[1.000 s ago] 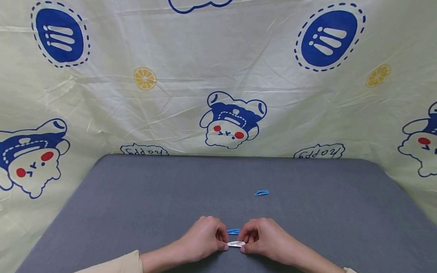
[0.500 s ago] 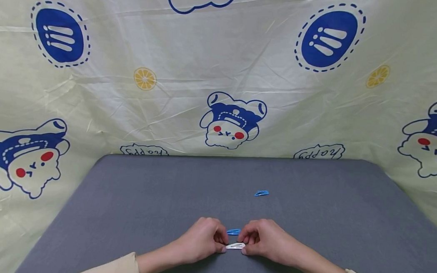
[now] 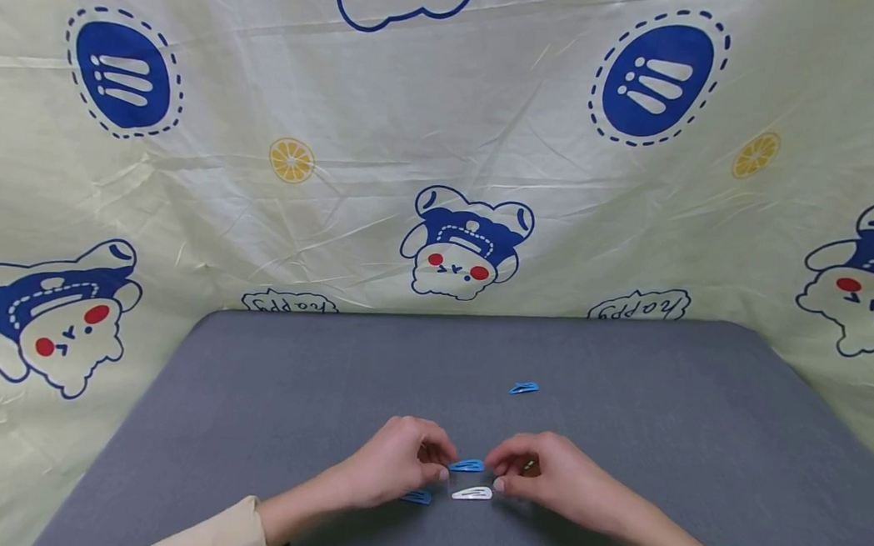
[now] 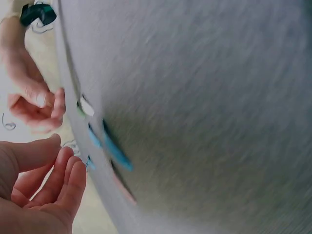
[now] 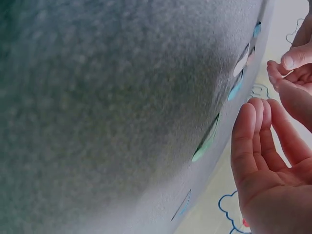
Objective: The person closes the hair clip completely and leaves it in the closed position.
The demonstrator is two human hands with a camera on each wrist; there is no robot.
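Note:
A white snap hair clip [image 3: 472,493] lies on the grey table, with a blue hair clip [image 3: 466,465] just behind it. My left hand [image 3: 400,463] hovers left of them, fingers loosely curved and nothing visible in its grasp; another blue clip [image 3: 417,496] pokes out beneath it. To the right, my right hand [image 3: 561,481] is held above the cloth, thumb apart from its bent fingers. Under that hand lies a green clip [image 5: 204,144], mostly covered in the head view. A pink clip [image 4: 123,184] shows in the left wrist view, hidden by the left hand from above.
Farther back on the table [image 3: 310,382] lies one more blue clip [image 3: 524,388]. A pale cloth [image 3: 372,110] printed with cartoon figures hangs behind the table's far edge.
Both hands have let go of the white clip, risen slightly and spread apart. The white clip stays on the table, and a blue clip beneath the left hand has come into sight.

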